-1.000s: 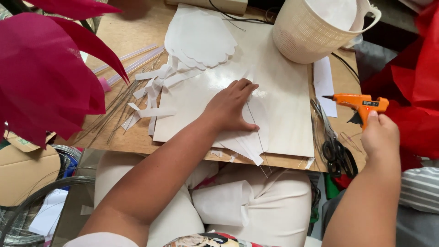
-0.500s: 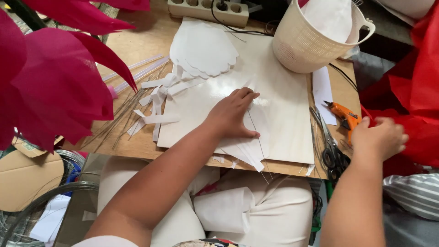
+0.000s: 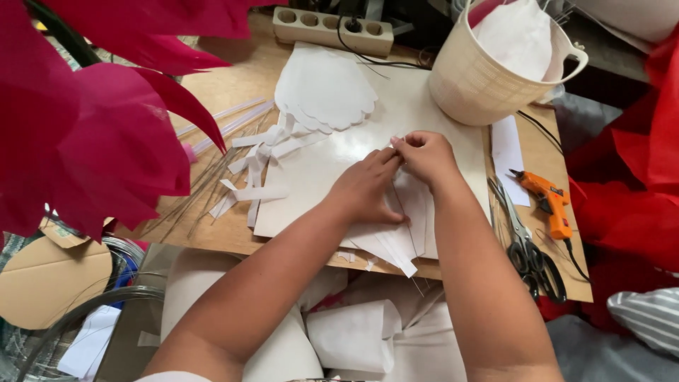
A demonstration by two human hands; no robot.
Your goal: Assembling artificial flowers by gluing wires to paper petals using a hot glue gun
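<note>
Left hand (image 3: pixel 368 189) is pressing flat, open, on white paper petal pieces (image 3: pixel 396 237); right hand (image 3: pixel 424 155), touching it, is pinching their top edge.

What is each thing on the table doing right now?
left hand: pressing flat on the white paper petal
right hand: pinching the petal's top
glue gun: lying on the table, not held
scissors: lying closed
basket: upright, white paper inside
power strip: one plug in
</note>
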